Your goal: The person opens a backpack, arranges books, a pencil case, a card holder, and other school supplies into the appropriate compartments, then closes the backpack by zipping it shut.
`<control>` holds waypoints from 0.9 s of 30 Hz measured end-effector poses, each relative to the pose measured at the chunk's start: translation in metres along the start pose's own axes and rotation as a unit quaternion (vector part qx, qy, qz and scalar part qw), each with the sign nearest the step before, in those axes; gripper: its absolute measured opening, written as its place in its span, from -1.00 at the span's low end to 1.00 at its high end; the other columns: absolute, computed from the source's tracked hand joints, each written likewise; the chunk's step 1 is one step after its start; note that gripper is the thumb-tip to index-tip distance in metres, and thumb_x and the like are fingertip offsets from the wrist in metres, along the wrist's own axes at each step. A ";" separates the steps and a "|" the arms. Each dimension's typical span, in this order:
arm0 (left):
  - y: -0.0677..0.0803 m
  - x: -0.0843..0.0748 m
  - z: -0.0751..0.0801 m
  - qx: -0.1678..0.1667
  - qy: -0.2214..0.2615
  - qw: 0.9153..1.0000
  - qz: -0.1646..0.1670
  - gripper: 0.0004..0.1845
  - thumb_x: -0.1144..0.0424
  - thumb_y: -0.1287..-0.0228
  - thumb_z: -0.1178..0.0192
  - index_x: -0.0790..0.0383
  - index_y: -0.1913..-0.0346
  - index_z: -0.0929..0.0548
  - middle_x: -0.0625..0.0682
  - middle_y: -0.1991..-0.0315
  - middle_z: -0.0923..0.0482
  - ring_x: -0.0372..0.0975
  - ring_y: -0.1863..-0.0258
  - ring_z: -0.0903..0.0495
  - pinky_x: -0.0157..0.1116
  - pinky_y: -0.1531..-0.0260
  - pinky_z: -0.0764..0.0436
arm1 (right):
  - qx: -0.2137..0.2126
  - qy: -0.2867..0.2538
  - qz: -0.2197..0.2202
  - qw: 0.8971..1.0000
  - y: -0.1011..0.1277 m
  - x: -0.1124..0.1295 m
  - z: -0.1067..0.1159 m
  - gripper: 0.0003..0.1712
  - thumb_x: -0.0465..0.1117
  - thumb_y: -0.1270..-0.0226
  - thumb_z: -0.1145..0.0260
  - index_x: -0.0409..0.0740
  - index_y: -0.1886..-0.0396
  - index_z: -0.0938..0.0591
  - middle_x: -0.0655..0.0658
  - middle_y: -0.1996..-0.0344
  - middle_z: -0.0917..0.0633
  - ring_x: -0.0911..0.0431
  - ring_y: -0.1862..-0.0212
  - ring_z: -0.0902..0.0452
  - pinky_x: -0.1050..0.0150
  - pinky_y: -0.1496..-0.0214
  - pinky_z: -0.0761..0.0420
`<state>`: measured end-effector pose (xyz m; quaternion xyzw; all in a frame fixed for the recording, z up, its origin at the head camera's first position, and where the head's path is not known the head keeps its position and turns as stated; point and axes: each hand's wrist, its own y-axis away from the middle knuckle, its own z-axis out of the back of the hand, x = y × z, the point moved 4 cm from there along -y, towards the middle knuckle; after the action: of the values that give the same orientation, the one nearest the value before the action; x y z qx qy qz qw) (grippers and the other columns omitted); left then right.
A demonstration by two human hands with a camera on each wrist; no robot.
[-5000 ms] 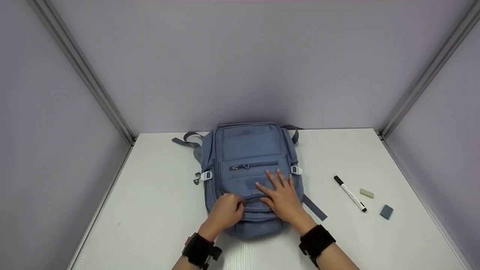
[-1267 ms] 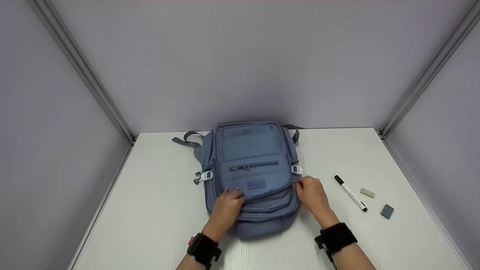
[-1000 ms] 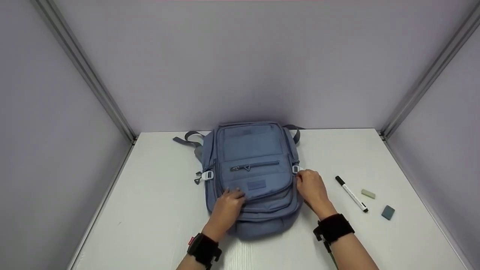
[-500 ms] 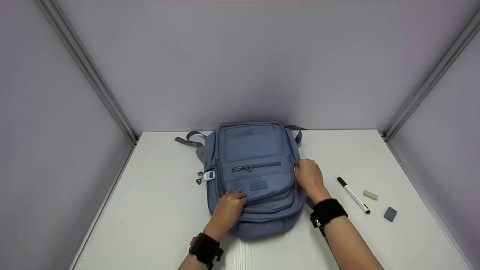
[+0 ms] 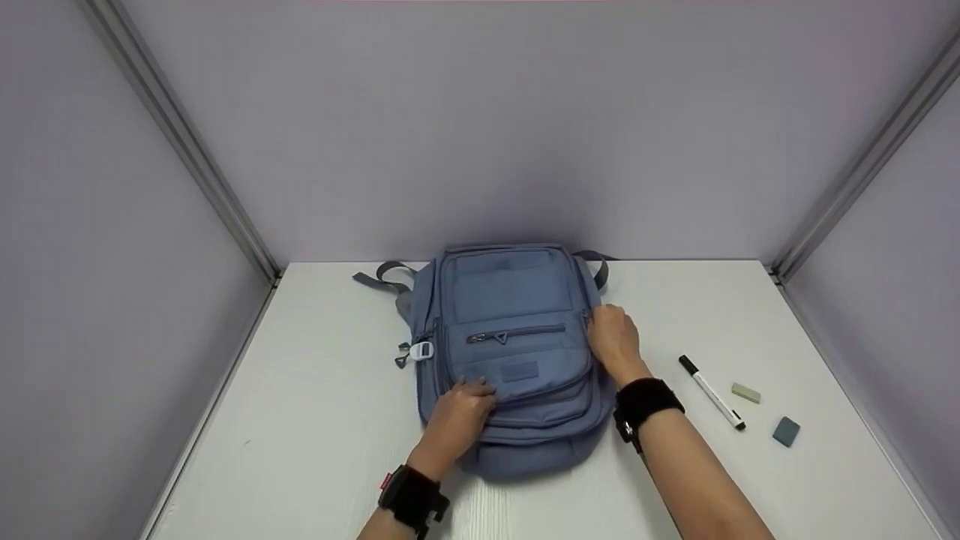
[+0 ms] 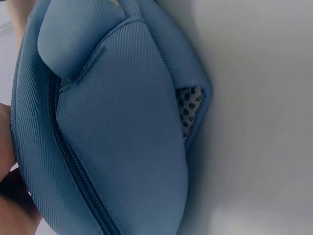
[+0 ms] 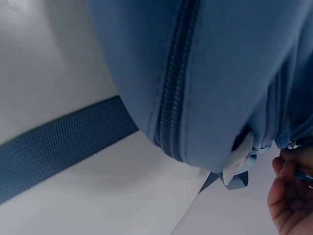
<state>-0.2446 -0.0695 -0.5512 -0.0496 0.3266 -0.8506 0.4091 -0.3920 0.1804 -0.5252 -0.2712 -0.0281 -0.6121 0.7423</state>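
Observation:
A blue backpack point(image 5: 510, 315) lies flat on the white table point(image 5: 300, 435), front side up. My left hand point(image 5: 466, 405) grips the lower left edge of its front pocket, fingers curled into the fabric. My right hand point(image 5: 611, 336) sits at the pack's right side, level with the small front zip, fingers curled and pinching a zipper pull. In the right wrist view those fingers point(image 7: 288, 200) curl beside a white buckle point(image 7: 238, 159) and the side zip of the backpack point(image 7: 220, 58). The left wrist view shows the backpack point(image 6: 122, 147) bottom and a mesh side pocket point(image 6: 188, 110).
A black-and-white marker point(image 5: 711, 392), a beige eraser point(image 5: 746, 392) and a grey-blue eraser point(image 5: 786, 431) lie right of the pack. Grey straps point(image 5: 382, 276) trail at its far left corner. Lilac walls close in the table on three sides.
My right hand has slid along the pack's right side away from me, from the lower pocket corner up past the right buckle. The left hand has kept its grip.

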 end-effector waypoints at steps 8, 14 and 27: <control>-0.003 0.001 0.008 0.025 0.018 0.999 0.014 -0.94 0.43 -0.16 -0.35 0.28 0.32 -0.78 0.08 0.24 -0.71 0.01 0.06 -0.68 0.05 -0.03 -0.53 | -0.032 -0.023 0.038 0.998 0.015 0.006 0.005 -0.88 -0.39 -0.29 -0.30 -0.35 0.29 -0.73 -0.27 0.39 -0.67 -0.20 0.31 -0.63 -0.07 0.27 -0.58; -0.003 0.002 0.015 0.028 0.036 0.999 0.027 -0.95 0.42 -0.17 -0.35 0.25 0.36 -0.79 0.05 0.27 -0.71 -0.08 0.18 -0.71 -0.16 0.12 -0.63 | -0.084 -0.046 0.207 0.974 0.045 0.042 0.012 -0.93 -0.33 -0.27 -0.38 -0.26 0.31 -0.74 -0.17 0.30 -0.70 -0.10 0.22 -0.62 0.00 0.14 -0.57; -0.005 -0.004 0.023 -0.023 -0.015 1.000 0.015 -0.96 0.41 -0.11 -0.39 0.22 0.39 -0.74 -0.02 0.32 -0.68 -0.12 0.30 -0.69 -0.13 0.16 -0.63 | 0.002 -0.063 0.368 0.928 0.096 0.080 -0.004 -0.71 0.00 -0.25 -0.42 -0.03 0.11 -0.78 -0.17 -0.06 -0.65 -0.19 -0.21 -0.47 -0.08 -0.21 -0.43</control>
<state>-0.2373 -0.0761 -0.5290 -0.0671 0.3401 -0.8360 0.4254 -0.2849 0.1166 -0.5340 -0.2992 0.0257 -0.2775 0.9126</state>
